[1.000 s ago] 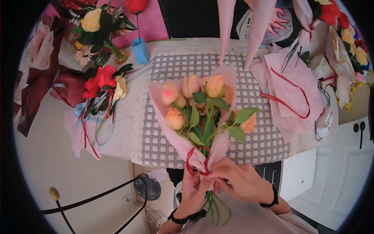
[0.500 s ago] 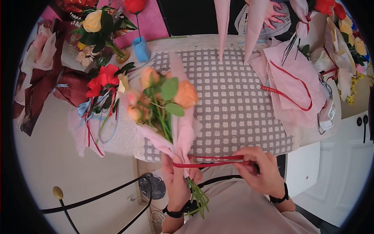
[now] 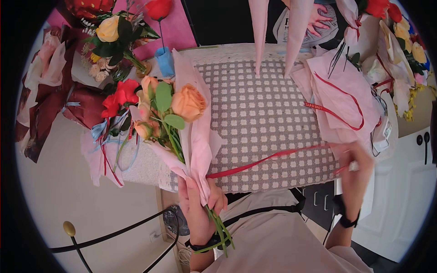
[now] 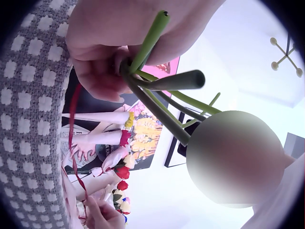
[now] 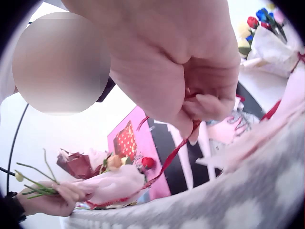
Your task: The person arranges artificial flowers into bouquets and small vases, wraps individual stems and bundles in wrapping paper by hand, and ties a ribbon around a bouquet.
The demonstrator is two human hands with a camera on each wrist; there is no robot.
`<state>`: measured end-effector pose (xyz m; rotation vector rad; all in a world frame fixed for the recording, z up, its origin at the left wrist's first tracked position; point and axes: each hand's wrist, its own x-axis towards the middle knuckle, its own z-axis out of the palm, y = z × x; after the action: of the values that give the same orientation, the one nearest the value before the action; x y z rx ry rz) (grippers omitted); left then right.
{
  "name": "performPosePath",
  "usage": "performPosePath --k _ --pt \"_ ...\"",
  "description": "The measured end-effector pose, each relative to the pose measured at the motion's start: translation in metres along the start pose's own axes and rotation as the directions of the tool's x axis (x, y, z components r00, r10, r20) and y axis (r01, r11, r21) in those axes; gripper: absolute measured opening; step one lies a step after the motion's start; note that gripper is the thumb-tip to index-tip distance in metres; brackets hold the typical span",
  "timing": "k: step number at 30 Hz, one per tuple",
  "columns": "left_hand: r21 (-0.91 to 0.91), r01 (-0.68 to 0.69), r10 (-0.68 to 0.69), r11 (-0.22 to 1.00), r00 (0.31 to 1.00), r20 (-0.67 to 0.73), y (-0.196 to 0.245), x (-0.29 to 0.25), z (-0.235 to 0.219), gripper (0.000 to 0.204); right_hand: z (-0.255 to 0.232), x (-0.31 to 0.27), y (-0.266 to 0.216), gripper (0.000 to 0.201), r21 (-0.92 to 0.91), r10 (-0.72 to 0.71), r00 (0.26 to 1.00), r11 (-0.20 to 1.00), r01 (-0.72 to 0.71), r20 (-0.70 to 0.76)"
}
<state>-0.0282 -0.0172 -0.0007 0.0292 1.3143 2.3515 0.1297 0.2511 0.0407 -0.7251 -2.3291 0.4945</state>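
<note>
My left hand [image 3: 198, 204] grips a bouquet [image 3: 182, 120] by its base, with fingers curled round the gathered pink wrapping paper [image 3: 199, 154]. Orange roses [image 3: 189, 102] and green leaves fill its top, tilted to the upper left. Green stems [image 4: 167, 78] stick out below the hand in the left wrist view. From the wrapped base a red ribbon [image 3: 268, 159] runs out to the right. Its far part is pinched in the curled fingers of my right hand [image 5: 190, 90], which is blurred in the head view, near the cloth's right edge.
A grey-and-white checked cloth [image 3: 259, 123] covers the table. Pink paper sheets [image 3: 341, 100] with another red ribbon lie at right. Red flowers [image 3: 120, 95] and dark red wrapping [image 3: 84, 107] lie at left, near a blue holder [image 3: 165, 63]. Two pink paper cones [image 3: 298, 36] hang at the back.
Both hands were together at the bouquet's base. The bouquet has shifted left with my left hand, while my right hand has moved right and drawn the ribbon out long.
</note>
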Motion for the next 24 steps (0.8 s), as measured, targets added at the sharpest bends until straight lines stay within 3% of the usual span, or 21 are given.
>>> performPosePath --k 1,2,3,5,7,9,10,13,14,16,17,18,20,24 --pt "-0.009 0.017 -0.017 1.000 0.998 0.057 0.000 0.001 -0.005 0.031 -0.012 0.005 0.017 0.003 -0.095 -0.042 0.986 0.995 0.027 -0.162" --pt "-0.008 0.020 -0.019 1.000 0.998 0.060 -0.001 0.001 -0.003 0.031 -0.023 0.014 0.026 0.005 0.068 0.103 0.931 0.994 -0.084 -0.351" --pt "-0.013 0.049 -0.048 0.999 0.996 0.078 -0.002 0.001 0.000 0.030 -0.035 0.022 0.032 0.009 0.246 0.264 0.826 0.956 -0.158 -0.498" --pt "-0.018 0.080 -0.078 0.997 0.992 0.097 -0.007 -0.001 0.013 0.030 -0.060 0.034 0.038 0.016 0.146 0.206 0.807 0.978 -0.150 -0.554" --pt "0.150 0.115 -0.123 0.982 0.992 0.039 -0.013 0.000 0.031 0.034 -0.050 0.047 0.030 0.028 0.057 0.198 0.828 0.979 -0.198 -0.524" --pt "0.152 0.149 -0.168 0.977 0.978 0.121 -0.014 0.004 0.028 0.038 -0.023 0.053 0.020 0.054 -0.356 -0.047 0.903 0.927 -0.121 -0.428" --pt "0.151 0.152 -0.172 0.977 0.976 0.131 -0.015 0.005 0.029 0.038 -0.016 0.046 0.016 0.075 -0.370 0.026 0.905 0.907 -0.199 -0.424" --pt "0.167 0.161 -0.184 0.973 0.974 0.132 -0.012 0.009 0.031 0.040 -0.004 0.034 -0.018 0.073 -0.207 0.106 0.865 0.950 -0.234 -0.490" --pt "0.187 0.166 -0.195 0.968 0.970 0.146 -0.010 0.009 0.032 0.041 0.002 0.030 -0.028 0.064 -0.102 0.070 0.852 0.984 -0.143 -0.519" --pt "0.216 0.139 -0.168 0.966 0.978 0.125 -0.009 0.008 0.036 0.047 0.012 0.007 -0.036 0.051 -0.035 -0.021 0.942 0.999 0.010 -0.335" --pt "0.239 0.114 -0.143 0.964 0.983 0.111 -0.009 0.007 0.040 0.053 0.019 0.003 -0.044 0.049 0.083 -0.206 0.967 0.972 0.220 -0.148" --pt "0.245 0.115 -0.147 0.963 0.982 0.116 -0.011 0.006 0.042 0.053 0.034 -0.002 -0.055 0.046 0.299 -0.246 0.968 0.928 0.222 0.046" --pt "0.389 -0.073 0.063 0.918 0.997 0.039 -0.013 0.004 0.045 0.065 0.060 -0.003 -0.077 0.042 0.504 -0.384 0.874 0.841 0.198 0.298" --pt "0.576 -0.030 0.049 0.817 0.999 -0.018 0.010 0.006 0.052 0.076 0.080 0.001 -0.085 0.036 0.478 -0.402 0.793 0.863 0.161 0.458"
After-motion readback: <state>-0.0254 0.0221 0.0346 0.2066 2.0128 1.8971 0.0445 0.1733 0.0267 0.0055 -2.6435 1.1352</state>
